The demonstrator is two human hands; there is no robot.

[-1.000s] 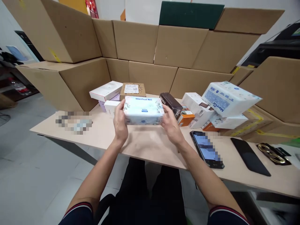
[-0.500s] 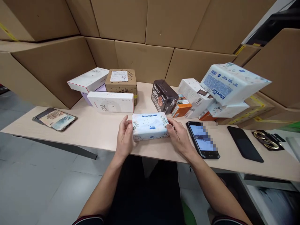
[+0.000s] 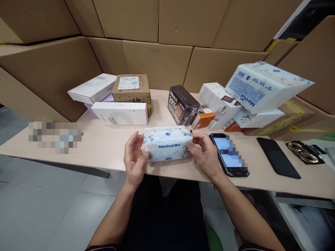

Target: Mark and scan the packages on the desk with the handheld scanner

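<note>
A white soft pack of tissues (image 3: pixel 169 152) with a floral print and blue "Manhua" lettering is held at the front of the table. My left hand (image 3: pixel 135 160) grips its left end, the thumb on the near face and the fingers behind. At the opposite end, my right hand (image 3: pixel 206 154) holds it the same way. The broad lettered face is tilted towards me, and a narrower floral side shows on top. Just right of my right hand lies a phone (image 3: pixel 230 155) with a lit, partly blurred screen.
Behind the pack stands a dark brown box (image 3: pixel 182 105), beside an orange box (image 3: pixel 203 116) and a white box (image 3: pixel 218 103). More tissues (image 3: pixel 261 87) are stacked at the right. A power bank box (image 3: pixel 120 114) and a brown carton (image 3: pixel 131 89) stand left. Cardboard walls (image 3: pixel 157 62) enclose the back.
Both hands have turned the tissue pack, so its lettered face now leans towards me and another side is uppermost. The whole view has shifted slightly.
</note>
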